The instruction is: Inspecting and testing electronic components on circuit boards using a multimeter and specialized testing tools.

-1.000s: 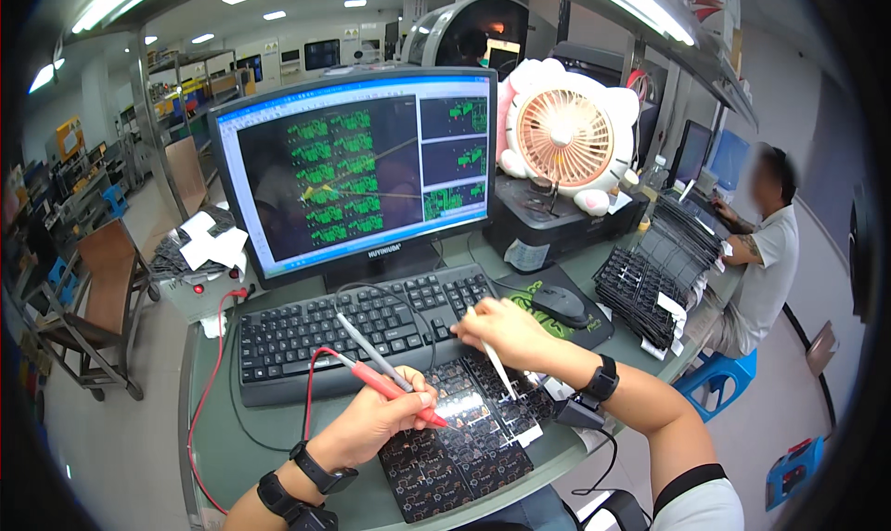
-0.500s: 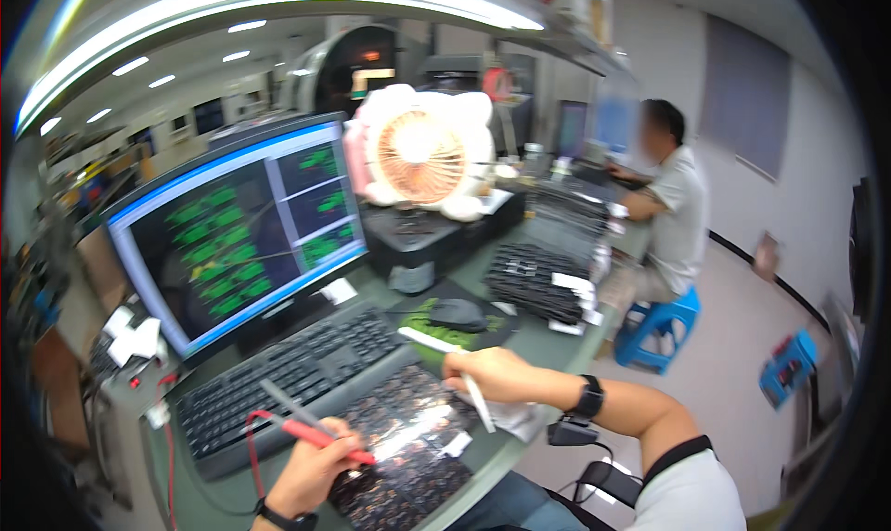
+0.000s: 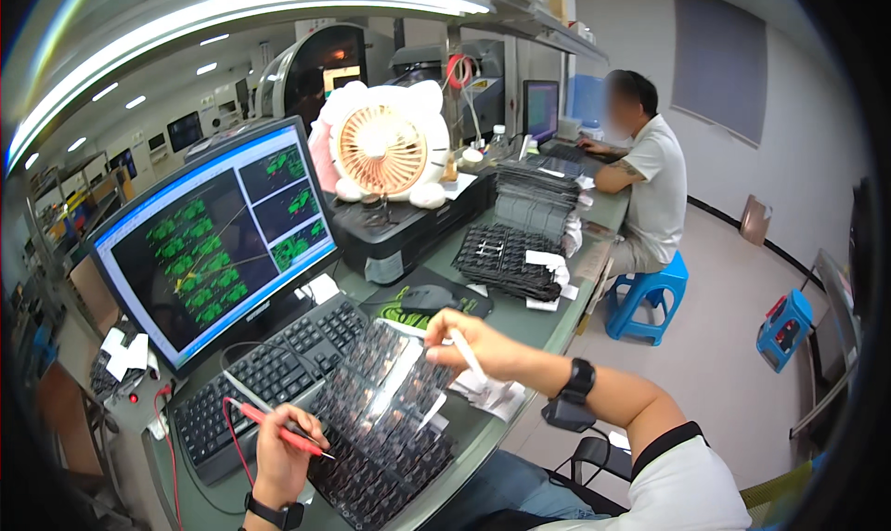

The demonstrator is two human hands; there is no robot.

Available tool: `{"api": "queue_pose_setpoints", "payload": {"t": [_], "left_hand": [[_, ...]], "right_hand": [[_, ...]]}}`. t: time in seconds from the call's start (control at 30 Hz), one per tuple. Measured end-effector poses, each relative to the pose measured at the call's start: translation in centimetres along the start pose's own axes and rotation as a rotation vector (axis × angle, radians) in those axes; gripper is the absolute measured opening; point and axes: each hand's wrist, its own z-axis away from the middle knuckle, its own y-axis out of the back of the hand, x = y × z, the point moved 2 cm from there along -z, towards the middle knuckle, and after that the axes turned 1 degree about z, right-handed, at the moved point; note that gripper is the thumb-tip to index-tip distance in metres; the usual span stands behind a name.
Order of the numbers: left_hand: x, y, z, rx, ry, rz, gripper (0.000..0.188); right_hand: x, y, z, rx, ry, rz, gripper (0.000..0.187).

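Note:
My left hand (image 3: pixel 286 449) is closed around a red test probe (image 3: pixel 295 438), whose metal tip points at the lower right. A slim grey stick-like tool (image 3: pixel 246 390) also sticks out of that hand. Below and beside it lie dark circuit board panels (image 3: pixel 394 480) on the bench. My right hand (image 3: pixel 473 343) pinches a white pen-like stick (image 3: pixel 467 353) at the far right corner of a glossy, see-through sheet (image 3: pixel 385 378) with dark parts showing. The sheet is tilted up over the lower panel; whether it is film or another panel I cannot tell.
A keyboard (image 3: pixel 269 378) and a lit monitor (image 3: pixel 209 243) stand at left, a mouse (image 3: pixel 429 297) beyond. White crumpled paper (image 3: pixel 497 396) lies by the right edge. Stacked dark panels (image 3: pixel 509 262) and a glowing fan (image 3: pixel 390 150) stand behind. A person (image 3: pixel 650 169) sits on a blue stool (image 3: pixel 650 304).
My view has shifted, so the scene sits further left. The glossy sheet's far side has risen with my right hand. My left hand still holds the probe near the panel's left edge.

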Motion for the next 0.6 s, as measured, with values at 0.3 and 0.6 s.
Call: {"api": "queue_pose_setpoints", "payload": {"t": [0.3, 0.6], "left_hand": [[0.9, -0.2, 0.8, 0.024, -0.148, -0.197, 0.049], [0.4, -0.7, 0.6, 0.114, -0.106, -0.154, 0.042]], "right_hand": [[-3.0, -1.3, -2.2, -0.070, 0.031, -0.032, 0.027], [-0.1, -0.6, -4.5, 0.013, -0.061, -0.100, 0.027]]}}
